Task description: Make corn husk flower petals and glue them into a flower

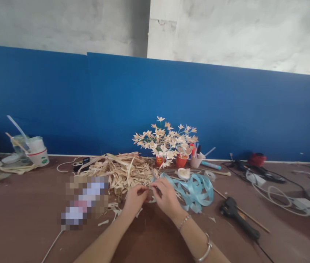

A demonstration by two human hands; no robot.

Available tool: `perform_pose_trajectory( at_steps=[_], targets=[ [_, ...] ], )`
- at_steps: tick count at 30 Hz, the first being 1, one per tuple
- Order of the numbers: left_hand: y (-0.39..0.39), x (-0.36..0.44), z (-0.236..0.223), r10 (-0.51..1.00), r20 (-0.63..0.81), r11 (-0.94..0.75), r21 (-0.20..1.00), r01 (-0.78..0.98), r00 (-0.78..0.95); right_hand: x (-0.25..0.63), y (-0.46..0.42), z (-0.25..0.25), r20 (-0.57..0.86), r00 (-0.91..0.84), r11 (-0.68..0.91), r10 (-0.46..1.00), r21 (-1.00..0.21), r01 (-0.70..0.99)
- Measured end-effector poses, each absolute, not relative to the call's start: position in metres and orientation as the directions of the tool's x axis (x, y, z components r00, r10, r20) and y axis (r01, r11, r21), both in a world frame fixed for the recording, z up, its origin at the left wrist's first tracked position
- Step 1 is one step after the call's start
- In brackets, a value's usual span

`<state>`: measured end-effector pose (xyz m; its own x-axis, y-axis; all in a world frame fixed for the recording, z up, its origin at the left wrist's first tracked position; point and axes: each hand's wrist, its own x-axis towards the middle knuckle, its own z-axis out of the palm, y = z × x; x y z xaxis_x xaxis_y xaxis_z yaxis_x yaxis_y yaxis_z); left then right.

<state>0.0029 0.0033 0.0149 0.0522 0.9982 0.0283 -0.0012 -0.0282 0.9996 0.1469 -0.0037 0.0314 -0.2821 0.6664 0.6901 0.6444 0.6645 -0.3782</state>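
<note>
Plainly, left hand (137, 200) and right hand (165, 195) meet with fingertips pinched beside dried strips (124, 168).
From the hands as dial centre, the strips heap towards eleven o'clock on the counter (20, 219); whether the fingers grasp any small piece, I cannot tell. Pale flowers (159, 135) rise over a red cup (159, 162) between twelve and one and an orange-red cup (181, 161) between one and two; which cup carries which stems is unclear. At two, a whitish cup (196, 162) contains pens (198, 149). Between nine and ten, a red-rimmed cup (39, 159) holds something whitish. Blue ribbon (199, 191) coils at three.
</note>
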Motion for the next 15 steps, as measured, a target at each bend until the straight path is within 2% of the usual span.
perform_pose_trajectory(
  at_steps=[8, 15],
  targets=[
    [0.0024, 0.0031, 0.0132, 0.998, 0.025, -0.025, 1.0, -0.002, 0.056, 0.146, -0.0042, 0.0327, 0.693, -0.296, 0.665, 0.657, -0.349, 0.66],
    [0.0043, 0.0005, 0.0112, 0.989, 0.131, -0.139, 0.982, 0.132, 0.064, 0.1439, -0.0064, 0.0352, 0.691, -0.312, 0.658, 0.653, -0.313, 0.684]
  ],
)
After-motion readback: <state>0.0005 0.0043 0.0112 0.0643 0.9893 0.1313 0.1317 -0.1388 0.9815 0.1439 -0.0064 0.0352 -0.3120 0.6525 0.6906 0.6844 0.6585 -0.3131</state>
